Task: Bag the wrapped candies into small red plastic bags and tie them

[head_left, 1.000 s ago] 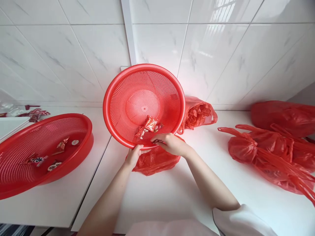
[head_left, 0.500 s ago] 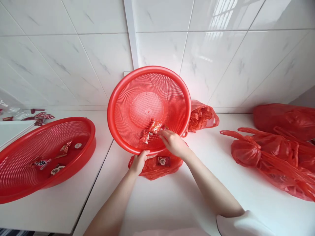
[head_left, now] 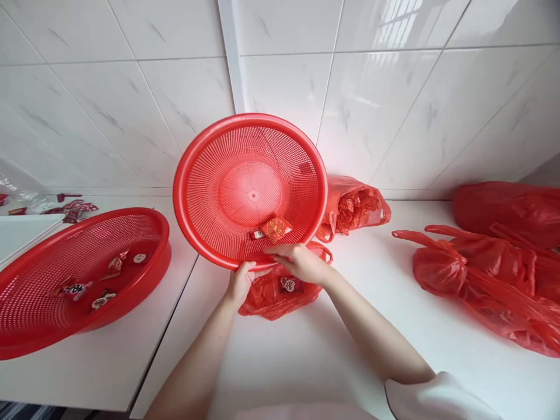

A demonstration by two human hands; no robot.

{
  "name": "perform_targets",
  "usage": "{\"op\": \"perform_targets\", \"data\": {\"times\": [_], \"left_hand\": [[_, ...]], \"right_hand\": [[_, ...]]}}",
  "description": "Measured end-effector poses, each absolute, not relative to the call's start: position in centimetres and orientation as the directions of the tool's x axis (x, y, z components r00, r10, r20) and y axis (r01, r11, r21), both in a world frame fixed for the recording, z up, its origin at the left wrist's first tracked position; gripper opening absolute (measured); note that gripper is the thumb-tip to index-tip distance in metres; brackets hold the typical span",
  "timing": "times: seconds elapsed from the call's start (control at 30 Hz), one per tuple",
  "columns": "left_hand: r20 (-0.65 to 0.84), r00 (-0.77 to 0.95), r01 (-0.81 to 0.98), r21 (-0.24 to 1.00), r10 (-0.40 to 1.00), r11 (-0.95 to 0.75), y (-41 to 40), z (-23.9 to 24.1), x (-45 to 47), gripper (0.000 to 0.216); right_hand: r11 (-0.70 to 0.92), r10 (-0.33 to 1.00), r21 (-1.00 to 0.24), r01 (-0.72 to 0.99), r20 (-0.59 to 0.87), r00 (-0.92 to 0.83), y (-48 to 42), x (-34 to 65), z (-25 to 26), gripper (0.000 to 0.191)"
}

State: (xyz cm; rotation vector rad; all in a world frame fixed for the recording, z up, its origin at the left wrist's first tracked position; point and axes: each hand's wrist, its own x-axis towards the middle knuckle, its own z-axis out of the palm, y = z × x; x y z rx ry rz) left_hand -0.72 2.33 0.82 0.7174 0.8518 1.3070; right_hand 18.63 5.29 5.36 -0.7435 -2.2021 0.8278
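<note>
My left hand (head_left: 240, 283) grips the lower rim of a round red mesh basket (head_left: 210, 192), which is tilted up toward me. A red wrapped candy (head_left: 276, 227) and a smaller piece (head_left: 257, 235) lie near the basket's lower edge. My right hand (head_left: 297, 262) rests over that rim, fingers curled at the edge; whether it holds anything is hidden. Below the basket sits an open red plastic bag (head_left: 266, 294) with a wrapped candy (head_left: 289, 284) in it.
A second red mesh basket (head_left: 26, 326) with several candies stands on the left counter. More red plastic bags lie at the wall (head_left: 356, 207) and at the right (head_left: 485, 268). White tiled wall behind; a seam (head_left: 170, 326) splits the two white counters.
My right hand drew back from inside the basket to its lower rim. The candies slid lower in the basket, and one candy now lies in the bag beneath.
</note>
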Motion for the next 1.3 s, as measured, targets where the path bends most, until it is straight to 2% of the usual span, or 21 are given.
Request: {"op": "perform_targets", "data": {"times": [0.07, 0.13, 0.2, 0.27, 0.33, 0.4, 0.47, 0.57, 0.6, 0.67, 0.73, 0.8, 0.9, 1.13, 1.2, 1.23, 1.3], "left_hand": [[-0.113, 0.018, -0.513, 0.852, 0.993, 0.106, 2.6, 0.9, -1.1, 0.032], [-0.087, -0.026, -0.512, 0.857, 0.996, 0.061, 2.8, 0.9, -1.3, 0.034], [-0.061, -0.040, -0.510, 0.859, 0.997, 0.032, 2.9, 0.8, -1.5, 0.031], [-0.046, -0.034, -0.501, 0.865, 0.998, 0.023, 3.0, 0.7, -1.6, 0.028], [-0.045, -0.032, -0.490, 0.871, 0.998, 0.023, 3.0, 0.7, -1.7, 0.027], [-0.047, -0.042, -0.482, 0.876, 0.998, 0.021, 2.9, 0.7, -1.7, 0.028], [-0.046, -0.045, -0.476, 0.879, 0.998, 0.019, 2.7, 0.7, -1.4, 0.028], [-0.062, -0.004, -0.463, 0.885, 0.998, 0.053, 2.1, 0.4, -0.8, 0.026], [-0.077, 0.021, -0.455, 0.887, 0.997, 0.078, 1.9, 0.3, -0.6, 0.026], [-0.112, 0.074, -0.437, 0.890, 0.991, 0.133, 1.5, 0.2, -0.1, 0.030], [-0.139, 0.110, -0.420, 0.891, 0.984, 0.173, 1.2, 0.0, 0.2, 0.038], [-0.146, 0.126, -0.410, 0.893, 0.981, 0.185, 1.1, -0.1, 0.3, 0.043], [-0.149, 0.122, -0.387, 0.903, 0.981, 0.185, 1.3, -0.4, 0.2, 0.043], [-0.154, 0.106, -0.381, 0.906, 0.982, 0.183, 1.5, -0.6, 0.0, 0.043], [-0.150, 0.115, -0.377, 0.908, 0.982, 0.182, 1.4, -0.3, 0.0, 0.043], [-0.150, 0.116, -0.374, 0.909, 0.982, 0.183, 1.3, -0.2, 0.0, 0.042], [-0.153, 0.115, -0.369, 0.911, 0.981, 0.185, 1.3, -0.1, 0.0, 0.041]], "right_hand": [[0.504, 0.792, -0.816, 0.284, 0.305, -0.529, 5.5, 19.2, 5.8, 0.030], [0.344, 0.840, -0.913, 0.219, 0.195, -0.506, 5.6, 19.6, 6.0, 0.031], [0.206, 0.832, -0.969, 0.137, 0.099, -0.546, 5.4, 19.6, 6.0, 0.034], [0.178, 0.810, -0.972, 0.151, 0.058, -0.583, 5.2, 19.3, 5.8, 0.034], [0.303, 0.835, -0.913, 0.275, 0.114, -0.538, 5.0, 18.9, 5.7, 0.032], [0.437, 0.875, -0.779, 0.450, 0.253, -0.412, 5.0, 18.6, 5.6, 0.030], [0.479, 0.878, -0.656, 0.583, 0.368, -0.307, 5.3, 18.6, 5.4, 0.029], [0.519, 0.842, -0.516, 0.682, 0.446, -0.303, 6.0, 18.9, 4.8, 0.034], [0.537, 0.824, -0.456, 0.710, 0.465, -0.324, 6.3, 19.0, 4.4, 0.042], [0.563, 0.801, -0.355, 0.746, 0.457, -0.387, 6.7, 19.3, 3.5, 0.069], [0.576, 0.806, -0.329, 0.748, 0.382, -0.452, 7.1, 19.6, 2.7, 0.085], [0.580, 0.813, -0.348, 0.736, 0.308, -0.495, 7.3, 19.9, 2.3, 0.082], [0.569, 0.822, -0.417, 0.709, 0.270, -0.501, 7.5, 20.3, 2.5, 0.067], [0.394, 0.919, -0.689, 0.608, 0.315, -0.239, 8.5, 21.0, 2.7, 0.030], [0.335, 0.941, -0.751, 0.569, 0.301, -0.157, 8.6, 21.0, 2.7, 0.030], [0.302, 0.952, -0.807, 0.507, 0.284, -0.116, 8.6, 20.9, 2.8, 0.035], [0.244, 0.970, -0.933, 0.265, 0.228, -0.090, 8.5, 20.8, 3.3, 0.040]]}}
